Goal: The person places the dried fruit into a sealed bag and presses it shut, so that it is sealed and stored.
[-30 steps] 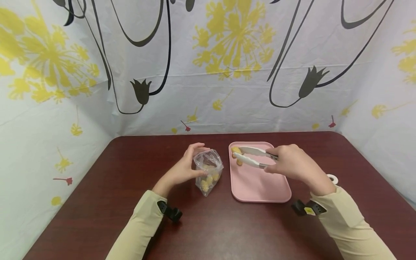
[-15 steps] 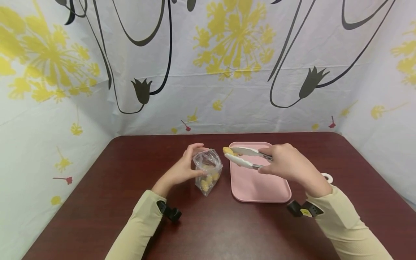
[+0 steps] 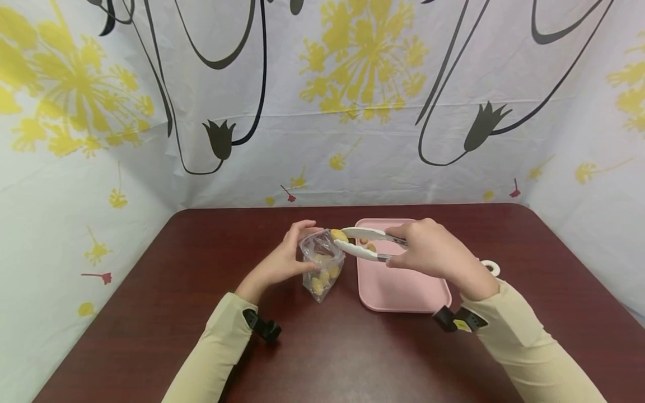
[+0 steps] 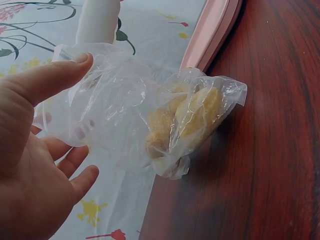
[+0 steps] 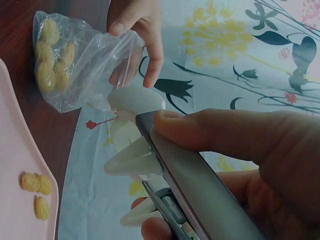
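My left hand (image 3: 279, 263) holds a clear plastic bag (image 4: 115, 100) at its mouth, thumb on one side and fingers on the other. Several lumpy yellow-brown pieces (image 5: 50, 60) lie in the bag's lower end. In my right hand (image 3: 428, 249) are metal tongs (image 5: 200, 185) with white tips, gripped between thumb and fingers. The tongs pinch one yellow oblong piece (image 3: 339, 235) right at the bag's mouth; in the right wrist view their tips mostly hide it. On the pink tray (image 3: 403, 291) lie a few more such pieces (image 5: 42, 207), near its far left corner.
A white ring-shaped object (image 3: 490, 268) sits behind my right wrist. The dark red-brown table (image 3: 322, 358) ends at a wall hung with a flower-patterned white sheet (image 3: 322, 179). The tray stands close to the bag's right side.
My right hand has moved left with the tongs, carrying the yellow piece off the tray to the bag's mouth. The left hand and bag have stayed in place.
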`<state>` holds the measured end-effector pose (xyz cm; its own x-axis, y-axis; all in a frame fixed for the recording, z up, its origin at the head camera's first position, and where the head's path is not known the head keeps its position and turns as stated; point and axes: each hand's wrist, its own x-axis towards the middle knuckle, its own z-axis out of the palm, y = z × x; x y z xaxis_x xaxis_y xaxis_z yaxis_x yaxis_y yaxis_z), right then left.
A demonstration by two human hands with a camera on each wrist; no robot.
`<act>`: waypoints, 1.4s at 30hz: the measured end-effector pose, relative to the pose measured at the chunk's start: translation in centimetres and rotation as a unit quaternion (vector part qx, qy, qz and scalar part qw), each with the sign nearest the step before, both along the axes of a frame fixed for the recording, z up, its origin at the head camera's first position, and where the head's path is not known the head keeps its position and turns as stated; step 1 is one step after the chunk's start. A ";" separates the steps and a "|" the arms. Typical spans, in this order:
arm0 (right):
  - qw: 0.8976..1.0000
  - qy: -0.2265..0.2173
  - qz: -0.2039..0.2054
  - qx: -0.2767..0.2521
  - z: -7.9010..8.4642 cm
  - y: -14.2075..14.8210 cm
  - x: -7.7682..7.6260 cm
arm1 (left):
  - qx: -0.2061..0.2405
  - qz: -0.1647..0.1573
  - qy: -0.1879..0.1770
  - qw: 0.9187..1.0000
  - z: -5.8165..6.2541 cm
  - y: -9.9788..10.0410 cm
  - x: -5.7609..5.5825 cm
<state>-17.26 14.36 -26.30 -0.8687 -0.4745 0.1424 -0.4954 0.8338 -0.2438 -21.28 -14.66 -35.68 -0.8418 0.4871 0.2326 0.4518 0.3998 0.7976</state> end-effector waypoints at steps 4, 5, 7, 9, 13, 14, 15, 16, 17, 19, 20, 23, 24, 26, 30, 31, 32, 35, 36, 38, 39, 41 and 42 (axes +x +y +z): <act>1.000 -0.012 -0.001 0.006 0.2 -0.8 -0.2 | -0.001 -0.002 0.002 1.000 0.1 0.0 0.0; 1.000 -0.015 0.001 0.006 0.3 -0.9 -0.2 | -0.002 -0.003 0.003 1.000 0.1 -0.1 0.0; 1.000 -0.019 0.002 0.010 0.4 -1.3 -0.3 | -0.005 -0.002 0.001 1.000 0.1 -0.1 0.1; 1.000 -0.021 0.004 0.012 0.5 -1.7 -0.4 | -0.006 -0.001 -0.001 1.000 0.2 -0.1 0.1; 1.000 -0.026 0.006 0.014 0.6 -2.5 -0.5 | -0.004 -0.001 0.001 1.000 0.1 -0.3 0.1; 0.999 -0.028 0.005 0.014 0.6 -2.6 -0.6 | -0.002 -0.003 0.001 1.000 0.0 -0.3 0.0; 0.999 -0.032 0.004 0.014 0.7 -2.7 -0.6 | 0.000 -0.003 0.001 1.000 0.0 -0.3 0.0; 0.999 -0.034 0.003 0.014 0.7 -2.8 -0.6 | 0.002 -0.003 0.001 1.000 -0.1 -0.3 0.0; 0.999 -0.035 0.004 0.016 0.7 -2.9 -0.7 | 0.005 -0.003 0.001 1.000 -0.1 -0.4 -0.1; 0.999 -0.040 0.002 0.017 0.8 -3.1 -0.7 | 0.008 -0.004 0.002 1.000 -0.2 -0.5 -0.1; 0.999 -0.041 0.001 0.017 0.8 -3.2 -0.7 | 0.012 -0.004 0.001 1.000 -0.2 -0.5 -0.1; 0.999 -0.043 0.002 0.018 0.9 -3.3 -0.7 | 0.017 -0.010 0.003 1.000 -0.2 -0.6 -0.1; 0.999 -0.044 0.002 0.017 0.9 -3.3 -0.7 | 0.019 -0.012 0.005 1.000 -0.2 -0.6 -0.1; 0.999 -0.040 0.002 0.018 0.9 -3.3 -0.7 | 0.024 -0.017 0.006 1.000 -0.2 -0.7 -0.1; 0.999 -0.033 0.005 0.021 1.0 -3.0 -0.7 | 0.025 -0.021 0.007 0.999 -0.2 -0.8 -0.1; 0.999 -0.033 0.007 0.021 1.1 -2.9 -0.6 | 0.025 -0.020 0.005 0.999 -0.2 -0.8 -0.1; 0.999 -0.034 0.006 0.021 1.1 -2.7 -0.6 | 0.025 -0.018 0.005 1.000 -0.2 -0.8 -0.1; 0.999 -0.034 -0.002 0.020 1.1 -2.2 -0.6 | 0.026 -0.016 0.008 1.000 -0.1 -0.8 -0.1; 0.999 -0.033 -0.004 0.020 1.1 -2.0 -0.6 | 0.025 -0.015 0.011 1.000 -0.1 -0.7 -0.1; 0.999 -0.035 -0.015 0.022 1.1 -1.6 -0.6 | 0.026 -0.017 0.018 0.999 -0.1 -0.7 -0.1; 0.999 -0.034 -0.018 0.022 1.1 -1.4 -0.6 | 0.026 -0.017 0.021 0.999 -0.1 -0.7 -0.1; 0.999 -0.033 -0.025 0.023 1.0 -1.0 -0.6 | 0.026 -0.016 0.023 0.999 -0.1 -0.7 -0.1; 0.999 -0.033 -0.027 0.023 1.0 -0.8 -0.6 | 0.025 -0.014 0.022 0.999 -0.1 -0.6 0.0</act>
<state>-17.86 13.57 -25.27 -0.9002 -0.4310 0.0631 -0.4330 0.8699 -0.2361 -21.32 -15.30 -35.74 -0.8163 0.4970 0.2945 0.4977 0.3461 0.7953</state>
